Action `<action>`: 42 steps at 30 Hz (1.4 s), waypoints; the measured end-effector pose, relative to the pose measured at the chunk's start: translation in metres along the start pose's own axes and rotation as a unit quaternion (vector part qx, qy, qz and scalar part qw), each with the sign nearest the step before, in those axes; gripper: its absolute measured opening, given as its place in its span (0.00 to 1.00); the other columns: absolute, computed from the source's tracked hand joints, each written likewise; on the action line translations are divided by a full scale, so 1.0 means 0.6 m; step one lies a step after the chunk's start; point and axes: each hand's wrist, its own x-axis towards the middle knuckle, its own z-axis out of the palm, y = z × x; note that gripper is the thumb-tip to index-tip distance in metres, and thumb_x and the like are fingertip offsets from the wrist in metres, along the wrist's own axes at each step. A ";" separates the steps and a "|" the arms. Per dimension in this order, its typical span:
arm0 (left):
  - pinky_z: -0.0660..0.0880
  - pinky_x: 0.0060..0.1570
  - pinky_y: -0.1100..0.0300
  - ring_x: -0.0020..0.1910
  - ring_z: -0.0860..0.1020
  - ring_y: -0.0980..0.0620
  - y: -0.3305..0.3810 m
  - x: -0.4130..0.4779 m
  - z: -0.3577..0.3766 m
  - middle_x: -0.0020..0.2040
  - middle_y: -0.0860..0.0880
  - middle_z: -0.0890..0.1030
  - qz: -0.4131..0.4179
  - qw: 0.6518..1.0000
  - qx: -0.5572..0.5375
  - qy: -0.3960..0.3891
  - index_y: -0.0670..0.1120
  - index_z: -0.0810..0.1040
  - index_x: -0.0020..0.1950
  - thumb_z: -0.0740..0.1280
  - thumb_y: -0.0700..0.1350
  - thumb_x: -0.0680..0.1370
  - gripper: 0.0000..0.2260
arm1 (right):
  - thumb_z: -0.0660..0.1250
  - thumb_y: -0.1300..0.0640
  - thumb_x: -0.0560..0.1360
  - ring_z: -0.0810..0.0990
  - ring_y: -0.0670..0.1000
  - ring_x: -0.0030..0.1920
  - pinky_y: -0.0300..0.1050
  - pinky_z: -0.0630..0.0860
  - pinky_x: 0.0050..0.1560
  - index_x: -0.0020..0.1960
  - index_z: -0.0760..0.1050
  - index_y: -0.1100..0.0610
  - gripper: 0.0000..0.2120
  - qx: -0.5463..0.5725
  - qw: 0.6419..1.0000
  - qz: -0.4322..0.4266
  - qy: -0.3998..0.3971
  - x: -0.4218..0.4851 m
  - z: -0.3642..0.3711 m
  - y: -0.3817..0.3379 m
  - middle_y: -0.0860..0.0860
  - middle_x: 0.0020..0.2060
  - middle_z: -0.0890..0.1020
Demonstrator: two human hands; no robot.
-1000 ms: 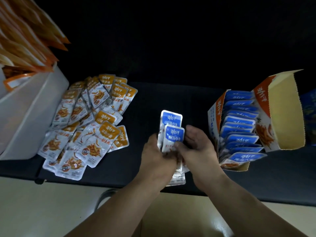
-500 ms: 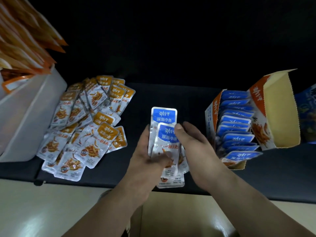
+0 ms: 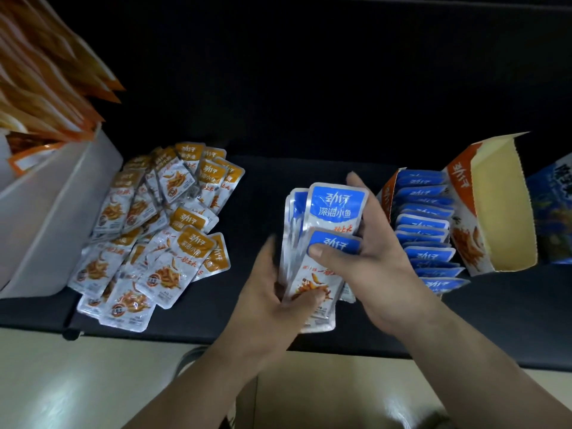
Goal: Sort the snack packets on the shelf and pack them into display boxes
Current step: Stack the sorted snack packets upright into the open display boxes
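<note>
Mid-frame, both hands grasp a fanned stack of glossy foil blue packets [image 3: 335, 205]. The front one reads 劲仔 深海小鱼 in white on its blue band. The left hand [image 3: 272, 292] pinches the stack's lower edge. The right hand [image 3: 371, 267] curls its fingers [image 3: 356, 184] behind it, thumb on the front. At right, an open cardboard display box [image 3: 501, 212] holds a row of matching sachets [image 3: 424, 224]. Left of centre, orange-banded packets [image 3: 161, 230] with the same lettering lie heaped on the black shelf [image 3: 266, 181], beside a white plastic bin [image 3: 52, 212].
</note>
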 end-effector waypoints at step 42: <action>0.78 0.60 0.60 0.65 0.79 0.62 0.012 -0.014 0.017 0.64 0.62 0.80 0.042 0.996 0.078 -0.023 0.66 0.65 0.71 0.73 0.52 0.79 0.25 | 0.74 0.48 0.76 0.88 0.57 0.48 0.57 0.86 0.51 0.51 0.78 0.61 0.16 0.220 0.957 0.128 0.138 -0.001 0.047 -0.029 0.58 0.45 0.86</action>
